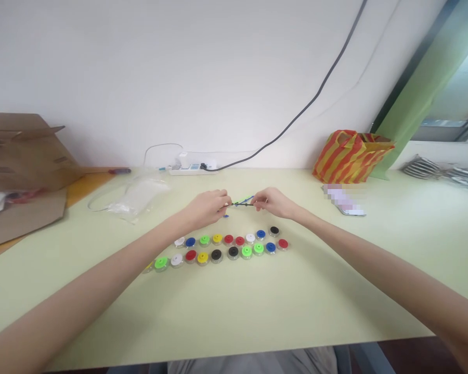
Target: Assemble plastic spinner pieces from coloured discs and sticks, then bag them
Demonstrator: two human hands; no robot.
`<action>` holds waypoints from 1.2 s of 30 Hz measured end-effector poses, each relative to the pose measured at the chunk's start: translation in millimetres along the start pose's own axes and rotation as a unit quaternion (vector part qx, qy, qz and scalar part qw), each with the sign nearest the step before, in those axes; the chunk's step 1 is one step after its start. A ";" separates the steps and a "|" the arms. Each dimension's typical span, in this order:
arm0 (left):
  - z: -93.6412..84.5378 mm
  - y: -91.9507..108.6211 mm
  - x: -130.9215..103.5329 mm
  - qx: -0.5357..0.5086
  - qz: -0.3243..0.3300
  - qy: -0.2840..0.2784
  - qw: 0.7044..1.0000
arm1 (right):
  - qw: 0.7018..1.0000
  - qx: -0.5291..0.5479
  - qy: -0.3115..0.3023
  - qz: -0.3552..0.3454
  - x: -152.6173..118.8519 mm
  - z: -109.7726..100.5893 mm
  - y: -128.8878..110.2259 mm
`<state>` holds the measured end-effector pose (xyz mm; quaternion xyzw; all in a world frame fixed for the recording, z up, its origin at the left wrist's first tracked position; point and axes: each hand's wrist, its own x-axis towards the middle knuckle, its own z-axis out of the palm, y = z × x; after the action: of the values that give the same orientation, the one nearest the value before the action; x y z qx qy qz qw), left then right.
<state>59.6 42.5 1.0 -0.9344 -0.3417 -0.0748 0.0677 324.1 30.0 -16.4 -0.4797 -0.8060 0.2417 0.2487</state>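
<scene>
A thin black strip (242, 204) with small bumps along it stretches between my two hands over the table. My left hand (210, 208) pinches one end, and the fingertips of my right hand (272, 201) close on the other. Just behind it are a thin blue strip (249, 199) and a bit of green one, partly hidden by my fingers. A small blue piece (226, 216) lies below my left fingers. Nearer to me, two rows of round clear-sided pieces sit on the table, with coloured tops such as a green one (205, 240), a yellow one (203, 258) and a black one (233, 252).
A cardboard box (27, 156) stands at the left, near a clear plastic bag (138, 196). A white power strip (193, 169) with a black cable (296, 118) lies against the wall. At the right are a red-and-yellow striped bag (349, 158) and a blurred-out flat item (343, 200).
</scene>
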 end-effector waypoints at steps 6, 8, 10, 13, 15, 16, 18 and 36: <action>13.4 -12.4 42.7 0.006 -0.027 -0.014 1.000 | 0.999 -0.035 0.017 0.002 6.3 -10.7 -0.9; 22.6 -13.2 59.0 0.001 -0.038 -0.019 0.999 | 0.998 -0.053 0.022 0.009 0.2 -22.8 1.0; 32.9 -12.1 73.5 -0.002 -0.042 -0.027 0.999 | 0.997 -0.068 0.030 0.019 -9.0 -34.4 2.4; 44.9 -10.8 86.0 -0.003 -0.032 -0.039 0.999 | 0.995 -0.074 0.047 0.047 -26.5 -46.2 3.8; 47.5 -12.8 85.6 0.000 -0.023 -0.043 0.999 | 0.994 -0.068 0.056 0.067 -39.0 -49.6 6.2; 46.9 -14.8 82.9 0.001 -0.019 -0.044 0.999 | 0.993 -0.063 0.062 0.073 -45.0 -50.2 8.2; 41.9 -19.2 74.5 0.004 -0.014 -0.047 0.999 | 0.993 -0.048 0.075 0.081 -55.7 -49.8 13.5; 18.7 88.4 75.3 -0.191 0.163 -0.094 0.963 | 0.872 0.412 0.228 0.132 -79.2 -19.6 43.8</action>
<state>175.6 26.2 -10.0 -0.9759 -0.1688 -0.0387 -0.1327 398.0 -19.3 -42.5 -0.4776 -0.4829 0.4667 0.5664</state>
